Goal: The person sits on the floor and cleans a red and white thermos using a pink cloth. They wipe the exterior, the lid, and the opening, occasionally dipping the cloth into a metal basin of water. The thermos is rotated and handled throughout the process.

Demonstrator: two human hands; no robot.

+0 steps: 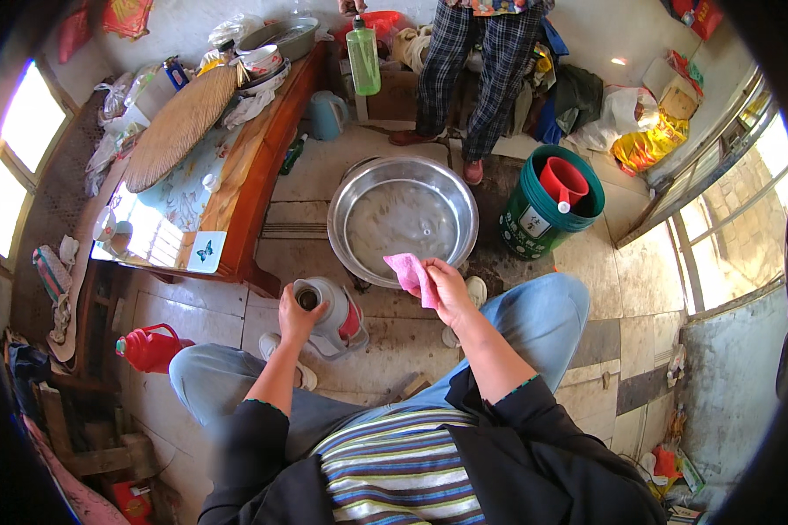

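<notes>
My left hand [297, 319] grips the neck of a grey-white vacuum flask [326, 295] with a handle and a red patch on its side. The flask's round mouth is uncovered and looks dark inside. A pink cloth [410, 272] is pinched in my right hand [445, 289], over the near rim of a wide stainless steel basin [339, 226]. Cloudy water [400, 220] fills the lower part of the basin. Both hands are in front of my knees, with the flask to the left of the basin.
Another person [479, 72] stands beyond the basin, one hand holding a green spray bottle [364, 59]. A green bucket [532, 226] with a red dipper [562, 180] stands right. Left are a wooden table [262, 177], a red thermos [151, 348] and a blue kettle [327, 117].
</notes>
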